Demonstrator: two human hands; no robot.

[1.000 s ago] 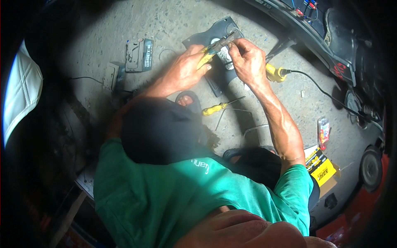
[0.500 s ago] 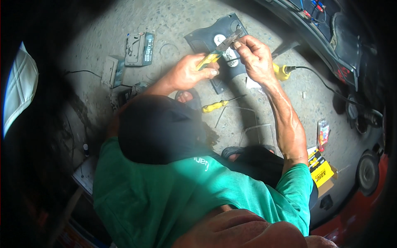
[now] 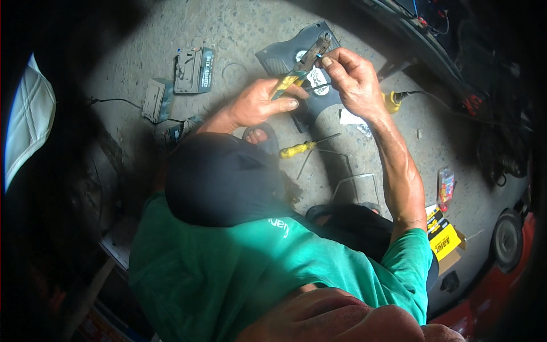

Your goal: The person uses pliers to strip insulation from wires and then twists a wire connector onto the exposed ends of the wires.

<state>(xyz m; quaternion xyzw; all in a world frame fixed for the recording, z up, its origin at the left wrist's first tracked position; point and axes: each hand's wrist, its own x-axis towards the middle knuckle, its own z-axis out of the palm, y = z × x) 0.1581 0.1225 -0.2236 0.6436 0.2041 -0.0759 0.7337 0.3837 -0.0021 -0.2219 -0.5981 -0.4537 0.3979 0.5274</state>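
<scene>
My left hand (image 3: 256,104) is wrapped around the yellow-handled pliers (image 3: 311,58), whose dark jaws point up and to the right. Close beside the jaws, my right hand (image 3: 358,82) is closed in a pinch between thumb and forefinger. A small blue piece (image 3: 320,56) shows at its fingertips; it is too small to name. A thin dark cable (image 3: 319,85) runs below the right fingers toward the left hand. Beneath both hands a dark plastic panel (image 3: 275,54) with round white stickers lies on the concrete floor.
A yellow screwdriver (image 3: 296,150) and bent metal rods (image 3: 359,176) lie near my feet. Battery-like grey boxes (image 3: 194,69) stand at left. On the right are a yellow corded tool (image 3: 392,102), a clear pack (image 3: 446,185), a yellow box (image 3: 444,242) and a wheel (image 3: 507,239).
The pliers have turned slightly in my left hand, and a blue bit now shows at my right fingertips. The right side of the scene has grown darker.
</scene>
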